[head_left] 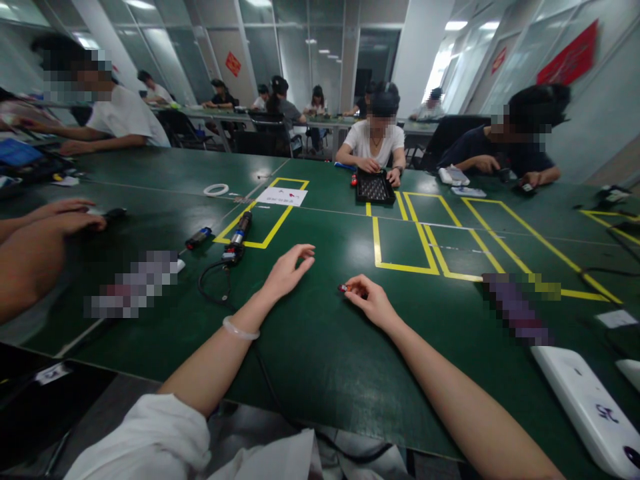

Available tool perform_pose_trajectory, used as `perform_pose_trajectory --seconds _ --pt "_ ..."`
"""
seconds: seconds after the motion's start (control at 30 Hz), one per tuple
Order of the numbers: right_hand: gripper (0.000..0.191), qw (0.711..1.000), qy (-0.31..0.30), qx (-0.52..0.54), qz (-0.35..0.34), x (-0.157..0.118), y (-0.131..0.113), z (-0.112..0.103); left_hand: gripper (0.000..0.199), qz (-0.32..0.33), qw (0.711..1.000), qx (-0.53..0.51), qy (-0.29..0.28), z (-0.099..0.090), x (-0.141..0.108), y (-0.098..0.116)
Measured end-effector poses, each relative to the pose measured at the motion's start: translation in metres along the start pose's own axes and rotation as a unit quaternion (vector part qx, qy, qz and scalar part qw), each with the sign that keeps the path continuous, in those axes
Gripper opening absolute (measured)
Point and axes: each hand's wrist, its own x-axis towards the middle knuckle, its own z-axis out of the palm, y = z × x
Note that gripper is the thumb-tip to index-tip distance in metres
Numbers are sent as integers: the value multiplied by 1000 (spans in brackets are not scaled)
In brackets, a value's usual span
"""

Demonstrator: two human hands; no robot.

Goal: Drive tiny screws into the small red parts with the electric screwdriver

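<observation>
Small item [343, 289] in right hand [373, 302]: partly hidden, too small to identify. White object [632, 371] cut off by right edge.

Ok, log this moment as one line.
left hand: open, nothing visibly held | right hand: pinching small object | black cylindrical tool: on green table, left of left hand

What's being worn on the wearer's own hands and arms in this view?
The left hand is ungloved, with a pale, rounded bangle at the wrist and a loose, creased white fabric sleeve farther up. The right hand is ungloved; no wristwear or sleeve shows there.
</observation>
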Motion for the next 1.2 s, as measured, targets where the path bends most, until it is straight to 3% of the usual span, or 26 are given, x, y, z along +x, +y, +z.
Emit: perform_pose_trajectory --seconds 0.07,0.13,0.2,0.27,0.37,0.47,0.63,0.8,1.0,1.2 --pt "24 1000 -1 -8 0 0 2 0 39 -63 986 120 94 -21 4 -29" --pt "23 1000 -4 -11 -2 1 3 0 43 -139 953 227 144 -43 3 -60" --pt "23 1000 -6 -13 -1 1 3 1 53 -216 919 298 138 -63 -2 -87" --pt "23 1000 -7 -18 0 1 3 1 63 -267 905 309 119 -78 -8 -108" --pt "22 1000 -7 -24 0 0 1 1 63 -321 899 288 78 -90 -14 -128" --pt "22 1000 -7 -27 -1 1 0 2 59 -335 900 273 65 -92 -14 -135" --pt "22 999 -4 -37 6 1 -2 2 60 -293 913 280 50 -83 -10 -124" --pt "21 999 -4 -45 6 1 -3 2 59 -253 925 281 32 -57 -5 -99" --pt "21 999 2 -46 4 1 -3 3 61 -159 944 288 -19 -13 -1 -48" --pt "21 999 23 -30 -9 3 3 2 63 -30 971 228 -59 27 -10 7"
